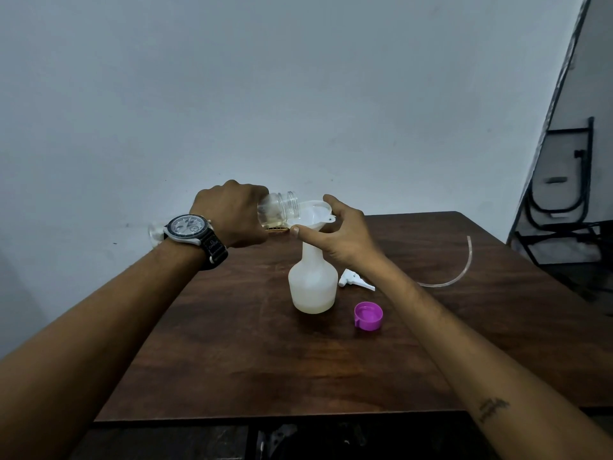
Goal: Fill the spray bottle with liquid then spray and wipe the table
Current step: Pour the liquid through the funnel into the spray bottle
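A white translucent spray bottle [311,283] stands upright mid-table with a white funnel [313,212] in its neck. My left hand [232,215], with a watch on the wrist, holds a clear jar [278,209] tipped on its side, mouth over the funnel; a little yellowish liquid lies in the jar. My right hand [341,232] pinches the funnel's rim from the right. A shallow layer of liquid shows at the bottle's bottom. The white spray head [355,280] lies on the table just right of the bottle, its clear tube [459,270] curving further right.
A purple cap [368,316] lies open side up on the dark wooden table [252,353], in front and right of the bottle. A brown object [277,229] peeks out behind the jar. Folded black metal frames [564,194] lean at the far right. A grey wall stands behind.
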{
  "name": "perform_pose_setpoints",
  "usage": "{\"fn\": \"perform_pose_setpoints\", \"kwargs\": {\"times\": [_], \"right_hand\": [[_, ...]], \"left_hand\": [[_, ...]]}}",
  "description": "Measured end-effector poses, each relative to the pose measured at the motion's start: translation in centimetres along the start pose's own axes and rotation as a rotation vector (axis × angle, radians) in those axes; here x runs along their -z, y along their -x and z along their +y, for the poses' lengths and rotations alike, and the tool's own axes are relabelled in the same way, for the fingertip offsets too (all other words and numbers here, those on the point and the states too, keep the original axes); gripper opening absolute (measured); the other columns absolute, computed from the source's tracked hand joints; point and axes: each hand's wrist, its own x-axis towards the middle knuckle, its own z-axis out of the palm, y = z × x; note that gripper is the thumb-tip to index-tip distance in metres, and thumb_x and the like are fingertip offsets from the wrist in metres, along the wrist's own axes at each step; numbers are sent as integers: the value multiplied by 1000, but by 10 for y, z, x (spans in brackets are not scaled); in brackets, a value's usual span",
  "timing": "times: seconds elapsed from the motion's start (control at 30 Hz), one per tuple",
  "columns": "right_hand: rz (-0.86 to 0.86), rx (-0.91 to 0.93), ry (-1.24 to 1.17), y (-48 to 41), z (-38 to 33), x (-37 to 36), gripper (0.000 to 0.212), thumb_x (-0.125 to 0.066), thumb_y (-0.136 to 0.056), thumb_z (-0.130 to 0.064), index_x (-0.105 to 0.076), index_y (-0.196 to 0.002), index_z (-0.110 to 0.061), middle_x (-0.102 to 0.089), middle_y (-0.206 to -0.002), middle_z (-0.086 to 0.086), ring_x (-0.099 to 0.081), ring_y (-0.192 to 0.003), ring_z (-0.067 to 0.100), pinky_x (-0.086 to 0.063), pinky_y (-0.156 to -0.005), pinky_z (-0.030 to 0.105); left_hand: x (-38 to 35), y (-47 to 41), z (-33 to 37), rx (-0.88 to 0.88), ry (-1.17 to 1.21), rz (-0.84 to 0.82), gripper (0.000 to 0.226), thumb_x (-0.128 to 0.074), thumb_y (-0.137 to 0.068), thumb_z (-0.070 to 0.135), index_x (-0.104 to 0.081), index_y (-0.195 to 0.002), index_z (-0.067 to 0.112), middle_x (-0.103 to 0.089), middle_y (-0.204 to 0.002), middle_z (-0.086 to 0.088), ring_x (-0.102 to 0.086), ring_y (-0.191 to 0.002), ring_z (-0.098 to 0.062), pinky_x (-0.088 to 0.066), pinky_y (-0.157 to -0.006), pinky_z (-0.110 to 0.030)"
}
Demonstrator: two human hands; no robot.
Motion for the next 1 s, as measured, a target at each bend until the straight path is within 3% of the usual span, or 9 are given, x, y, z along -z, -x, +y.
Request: {"fn": "perform_pose_setpoints", "kwargs": {"times": [0.4, 0.67, 1.0], "right_hand": [[-8, 10, -7, 3, -4, 2, 105, -94, -75, -33, -36, -160, -11, -50, -156, 6, -51, -135, 13, -46, -115, 33], [-5, 5, -1, 2, -2, 2, 110, -95, -71, -39, -36, -160, -13, -48, -158, 6, -49, -142, 18, -45, -117, 42], [4, -2, 1, 0, 0, 1, 111, -96, -69, -40, -37, -159, -13, -51, -155, 7, -51, -140, 18, -46, -116, 41]], "left_hand": [[0, 0, 0, -10, 0, -17, 24, -68, -69, 35, -63, -91, 30, -61, -77, 3, -64, -76, -27, -38, -61, -29], [2, 1, 2, -9, -16, -11, 23, -68, -69, 33, -62, -91, 29, -58, -76, 3, -63, -74, -28, -35, -60, -28], [0, -2, 1, -15, -40, -1, 22, -70, -73, 40, -62, -91, 29, -56, -76, 3, -62, -73, -28, -38, -61, -29]]}}
